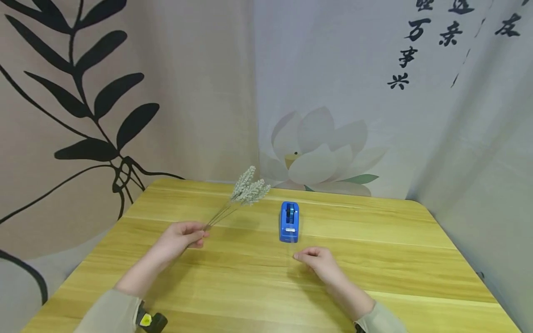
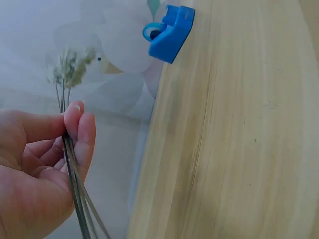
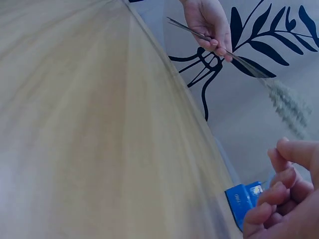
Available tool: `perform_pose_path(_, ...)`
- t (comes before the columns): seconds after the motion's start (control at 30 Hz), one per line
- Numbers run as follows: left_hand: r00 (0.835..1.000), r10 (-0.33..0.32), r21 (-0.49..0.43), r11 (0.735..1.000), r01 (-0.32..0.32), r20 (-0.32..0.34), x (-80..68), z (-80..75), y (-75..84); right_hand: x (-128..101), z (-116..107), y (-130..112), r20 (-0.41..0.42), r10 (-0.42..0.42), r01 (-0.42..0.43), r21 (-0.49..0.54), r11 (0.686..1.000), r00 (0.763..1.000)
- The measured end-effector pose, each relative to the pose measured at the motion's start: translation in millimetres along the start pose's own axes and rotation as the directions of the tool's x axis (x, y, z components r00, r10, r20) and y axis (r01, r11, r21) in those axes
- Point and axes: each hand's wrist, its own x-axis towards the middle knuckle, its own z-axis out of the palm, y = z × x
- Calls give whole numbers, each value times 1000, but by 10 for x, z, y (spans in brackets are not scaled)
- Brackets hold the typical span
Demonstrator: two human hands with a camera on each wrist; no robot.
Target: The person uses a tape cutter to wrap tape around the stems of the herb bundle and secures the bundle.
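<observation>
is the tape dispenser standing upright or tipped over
Upright. The blue tape dispenser sits flat on its base on the wooden table, its tape slot facing up, between the two hands.

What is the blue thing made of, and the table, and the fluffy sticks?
Blue tape dispenser: likely smooth plastic, solid colour, slight shine. Table: wood or wood-look top, visible grain. Dried flower sprigs: seemingly dried plant, thin stems, fuzzy pale tips.

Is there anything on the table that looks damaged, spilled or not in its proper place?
Nothing stands out. The blue tape dispenser stands upright on the wooden table, and the left hand holds the dried flower stems intact.
</observation>
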Motion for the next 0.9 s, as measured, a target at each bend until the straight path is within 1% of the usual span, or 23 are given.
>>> perform_pose_path(0.1, 999, 32, 56, 998, -33, 13, -65, -13, 38, 13, -50, -54, 41, -1, 1, 20, 1000, 999)
perform_pose_path(0.2, 994, 97, 100, 990, -102, 56, -128, -41, 71, 41, -103, -92, 79, -13, 10, 26, 1000, 997)
perform_pose_path(0.27, 984, 144, 112, 982, -155, 103, -163, -60, 91, 66, -136, -114, 101, -15, 11, 35, 999, 995)
perform_pose_path(0.3, 977, 167, 118, 976, -183, 134, -179, -70, 95, 77, -152, -126, 111, -17, 13, 37, 999, 994)
perform_pose_path(0.37, 963, 188, 128, 968, -215, 195, -205, -77, 104, 99, -181, -149, 133, -16, 11, 39, 999, 991)
perform_pose_path(0.47, 945, 189, 157, 959, -236, 268, -240, -76, 108, 126, -219, -196, 159, -17, 12, 36, 999, 987)
perform_pose_path(0.57, 935, 174, 193, 951, -240, 308, -255, -46, 114, 148, -266, -247, 179, -16, 10, 32, 999, 984)
perform_pose_path(0.63, 927, 168, 199, 949, -245, 336, -255, -20, 118, 164, -299, -281, 191, -15, 10, 28, 1000, 982)
perform_pose_path(0.7, 918, 151, 198, 952, -235, 368, -252, 11, 126, 182, -327, -311, 195, -11, 7, 24, 1000, 981)
perform_pose_path(0.8, 898, 130, 200, 952, -231, 420, -239, 74, 138, 213, -365, -352, 196, -4, 2, 13, 1000, 981)
perform_pose_path(0.9, 876, 117, 228, 942, -248, 469, -209, 166, 143, 246, -395, -385, 198, 1, -2, 7, 1000, 980)
